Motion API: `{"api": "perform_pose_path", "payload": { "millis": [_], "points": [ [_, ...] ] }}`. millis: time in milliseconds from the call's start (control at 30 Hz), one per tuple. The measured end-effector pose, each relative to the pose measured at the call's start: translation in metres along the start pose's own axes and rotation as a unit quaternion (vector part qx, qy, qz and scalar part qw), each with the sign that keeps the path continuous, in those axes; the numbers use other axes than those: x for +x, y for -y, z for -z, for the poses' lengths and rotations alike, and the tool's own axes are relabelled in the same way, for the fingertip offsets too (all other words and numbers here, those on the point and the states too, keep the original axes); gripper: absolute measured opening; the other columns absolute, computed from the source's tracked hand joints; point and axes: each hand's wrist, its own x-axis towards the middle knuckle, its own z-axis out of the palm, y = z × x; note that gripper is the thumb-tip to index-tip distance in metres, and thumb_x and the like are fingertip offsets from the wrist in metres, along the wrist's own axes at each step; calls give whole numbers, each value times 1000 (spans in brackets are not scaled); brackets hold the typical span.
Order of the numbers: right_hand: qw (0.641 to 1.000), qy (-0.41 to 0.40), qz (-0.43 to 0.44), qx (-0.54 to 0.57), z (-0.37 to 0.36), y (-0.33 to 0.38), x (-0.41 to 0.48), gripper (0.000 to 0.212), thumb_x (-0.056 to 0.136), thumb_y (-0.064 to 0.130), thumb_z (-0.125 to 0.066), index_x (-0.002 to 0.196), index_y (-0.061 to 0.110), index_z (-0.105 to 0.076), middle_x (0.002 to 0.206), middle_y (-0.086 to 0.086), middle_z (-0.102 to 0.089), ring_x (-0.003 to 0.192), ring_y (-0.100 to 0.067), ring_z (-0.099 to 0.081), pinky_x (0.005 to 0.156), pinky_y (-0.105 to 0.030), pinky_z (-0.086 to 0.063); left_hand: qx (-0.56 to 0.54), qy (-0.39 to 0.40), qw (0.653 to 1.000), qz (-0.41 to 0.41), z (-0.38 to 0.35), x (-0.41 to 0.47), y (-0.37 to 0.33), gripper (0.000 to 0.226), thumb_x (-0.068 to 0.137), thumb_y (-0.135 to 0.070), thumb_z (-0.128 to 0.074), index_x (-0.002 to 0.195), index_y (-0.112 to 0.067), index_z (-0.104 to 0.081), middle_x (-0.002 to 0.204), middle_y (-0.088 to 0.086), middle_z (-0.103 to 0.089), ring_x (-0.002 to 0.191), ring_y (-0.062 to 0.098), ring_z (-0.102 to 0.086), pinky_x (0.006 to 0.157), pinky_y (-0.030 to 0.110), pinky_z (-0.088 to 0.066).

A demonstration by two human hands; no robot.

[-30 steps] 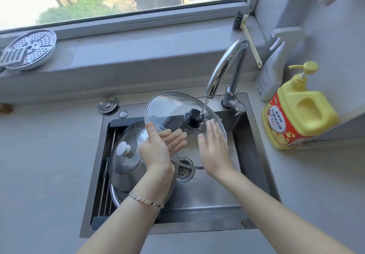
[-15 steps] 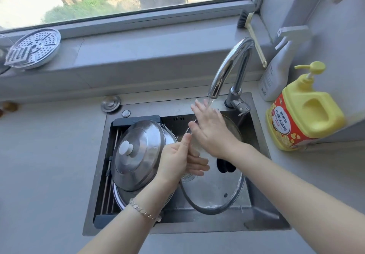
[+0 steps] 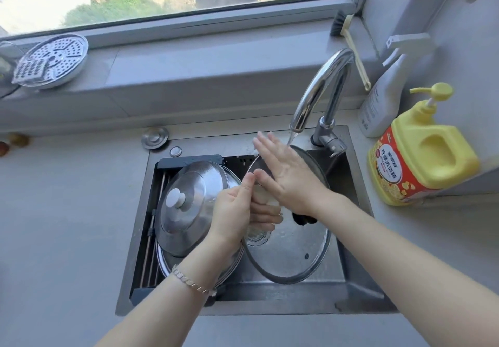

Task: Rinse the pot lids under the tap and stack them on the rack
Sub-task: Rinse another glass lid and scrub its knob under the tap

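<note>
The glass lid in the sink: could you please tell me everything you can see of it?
The glass lid is round and clear with a dark metal rim, a black knob and a small vent hole. It stands tilted over the sink, wet, its top edge under the running tap. The left hand holds its left rim; the right hand lies flat on the glass.

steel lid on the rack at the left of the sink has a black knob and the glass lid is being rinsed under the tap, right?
Not quite. In the head view the steel lid has a white knob; the black knob is on the glass lid. It does sit on the rack while the glass lid is rinsed.
</note>
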Motion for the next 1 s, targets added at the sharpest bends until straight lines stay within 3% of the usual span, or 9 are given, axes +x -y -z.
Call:
{"api": "perform_pose_path", "payload": {
  "millis": [167,267,367,467,600,700,800,867,1000],
  "points": [
    [972,26,-196,123,6,-40,3,59,98,41,-31,148,12,-19,156,-6,-17,145,-16,-10,118,-37,-12,-52,-59,997,-5,8,-2,-2,46,96,-36,-43,70,1,-51,53,18,-67,43,26,-66,39,29,-54],
    [980,-17,-164,108,8,-31,-9,41,96,37,-40,132,18,-43,111,-3,-54,114,-22,-48,98,-37,-39,-52,-99,993,-24,13,3,-11,47,97,-37,-42,71,1,-51,55,17,-68,46,26,-66,43,31,-55],
    [991,-38,-120,52,4,-7,-14,26,99,32,-29,114,18,-45,78,-3,-55,84,-32,-59,68,-38,-41,-51,-111,992,-35,12,8,-18,48,98,-38,-41,70,-1,-51,55,16,-68,47,27,-67,45,32,-56],
    [986,-103,-129,-11,-3,4,-8,26,98,33,-31,103,14,-47,84,-12,-65,83,-36,-60,62,-35,-33,-54,-115,991,-35,8,10,-22,47,98,-38,-42,70,-1,-51,54,16,-68,47,27,-67,45,33,-56],
    [963,-51,-262,-36,-3,6,9,32,94,30,-32,110,12,-52,103,-17,-65,98,-37,-58,72,-35,-36,-63,-119,990,-34,0,13,-22,47,97,-36,-43,70,1,-51,50,13,-66,45,26,-65,45,32,-54],
    [926,2,-362,104,0,2,22,38,90,37,-33,105,11,-58,105,-16,-63,95,-33,-57,77,-35,-41,-56,-122,990,-46,-2,16,-24,45,97,-34,-46,68,0,-51,47,12,-64,43,25,-64,44,32,-54],
    [870,-12,-351,347,9,-4,19,28,85,43,-56,78,16,-54,71,-7,-59,50,-17,-47,46,-23,-35,-70,-124,989,-47,5,18,-30,46,97,-36,-44,70,1,-52,51,15,-66,46,26,-66,45,32,-55],
    [827,-17,-314,466,15,-11,14,27,81,39,-67,84,15,-56,68,-5,-58,38,-9,-41,39,-20,-31,-79,-123,988,-42,13,21,-34,47,97,-37,-43,71,1,-52,54,16,-68,48,27,-67,46,32,-56],
    [724,-19,-295,623,19,-16,9,20,86,19,-61,102,6,-57,73,-7,-64,41,-4,-58,39,-12,-47,-105,-109,988,-21,20,27,-37,48,98,-39,-41,79,4,-53,56,16,-68,49,27,-68,48,33,-58]
  ]
}}
